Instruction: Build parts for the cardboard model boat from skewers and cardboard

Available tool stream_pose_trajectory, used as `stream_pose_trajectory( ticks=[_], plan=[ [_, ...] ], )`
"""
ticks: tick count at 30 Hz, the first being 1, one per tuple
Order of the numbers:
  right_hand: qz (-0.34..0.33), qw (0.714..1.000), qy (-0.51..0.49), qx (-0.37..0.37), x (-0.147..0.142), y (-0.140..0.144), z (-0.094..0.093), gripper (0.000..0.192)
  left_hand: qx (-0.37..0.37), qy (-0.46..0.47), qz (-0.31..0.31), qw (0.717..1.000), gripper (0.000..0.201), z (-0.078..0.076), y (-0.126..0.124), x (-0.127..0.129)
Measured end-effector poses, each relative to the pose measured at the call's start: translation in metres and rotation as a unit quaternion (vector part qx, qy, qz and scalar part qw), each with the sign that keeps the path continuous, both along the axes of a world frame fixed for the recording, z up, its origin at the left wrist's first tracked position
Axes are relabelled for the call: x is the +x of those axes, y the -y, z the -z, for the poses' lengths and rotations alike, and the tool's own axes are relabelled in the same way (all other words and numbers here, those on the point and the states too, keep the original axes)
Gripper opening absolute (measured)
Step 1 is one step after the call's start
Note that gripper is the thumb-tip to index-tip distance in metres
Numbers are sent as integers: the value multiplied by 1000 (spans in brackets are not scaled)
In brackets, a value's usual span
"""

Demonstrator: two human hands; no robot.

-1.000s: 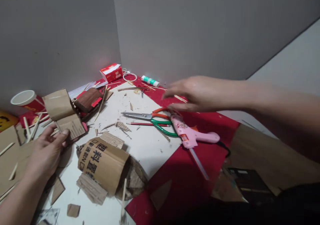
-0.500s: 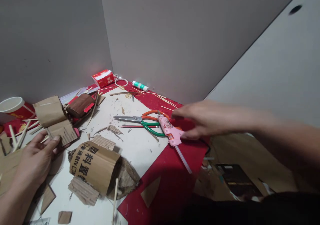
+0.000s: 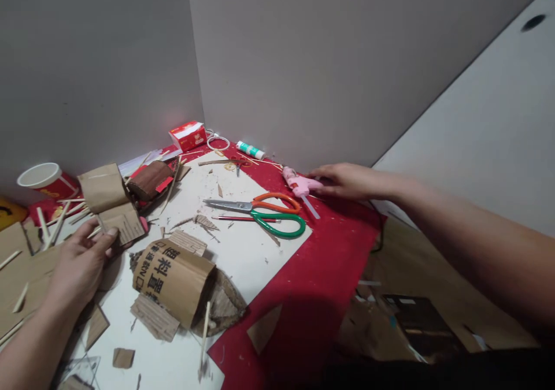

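At the left, my left hand (image 3: pixel 87 254) pinches a folded piece of brown cardboard (image 3: pixel 124 223) between thumb and fingers. My right hand (image 3: pixel 344 180) is closed around the handle end of a pink hot glue gun (image 3: pixel 296 183), whose clear glue stick (image 3: pixel 310 207) juts toward me. Scissors (image 3: pixel 277 223) with one orange and one green handle lie just in front of the gun, over a red pencil (image 3: pixel 229 218). Nearest to my left hand is a cardboard boat-like model (image 3: pixel 177 280) with a curved printed cover. Behind the held cardboard sits a second model with a brown rounded roof (image 3: pixel 151 179).
White paper (image 3: pixel 260 251) covers part of the red tabletop (image 3: pixel 299 286). A red-and-white cup (image 3: pixel 47 182), a red box (image 3: pixel 188 136), a glue tube (image 3: pixel 250 150) and a tape ring (image 3: pixel 218 143) stand or lie near the grey walls. Wooden sticks and cardboard scraps are scattered about.
The glue gun has moved off the scissors toward the back wall, with my right hand now on its handle. My left hand keeps the cardboard; the view has shifted slightly.
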State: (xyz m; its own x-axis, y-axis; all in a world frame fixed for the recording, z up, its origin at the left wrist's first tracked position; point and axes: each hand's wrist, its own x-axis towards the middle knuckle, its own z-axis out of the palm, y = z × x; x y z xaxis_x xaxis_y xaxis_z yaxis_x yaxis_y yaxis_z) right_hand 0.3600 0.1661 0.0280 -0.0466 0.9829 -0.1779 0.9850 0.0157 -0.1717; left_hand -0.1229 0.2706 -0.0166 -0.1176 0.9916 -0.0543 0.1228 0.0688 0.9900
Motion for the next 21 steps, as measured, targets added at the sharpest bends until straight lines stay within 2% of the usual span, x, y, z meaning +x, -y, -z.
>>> stream_pose_trajectory(
  ticks=[3,5,7,8,9,10,12,15,21],
  plan=[
    [-33,998,47,-3,-4,-8,4,46,0,40,27,999,51,-4,5,3],
    [-23,997,69,32,-14,-3,7,53,5,42,40,998,50,-3,5,4],
    [6,982,110,151,-32,6,11,61,12,41,39,998,49,1,4,3],
    [-16,978,105,182,-44,11,13,59,17,42,42,998,48,3,2,3],
    [-66,980,75,171,-56,16,15,57,25,47,48,997,46,5,1,3],
    [-120,983,44,129,-69,19,16,55,32,52,53,997,45,6,0,3],
    [-160,983,24,83,-91,22,20,54,40,65,63,995,44,8,0,3],
    [-159,986,30,40,-106,18,21,57,39,72,71,994,42,8,1,4],
    [-144,989,38,-6,-101,4,14,56,39,65,67,995,36,6,3,5]
  ],
)
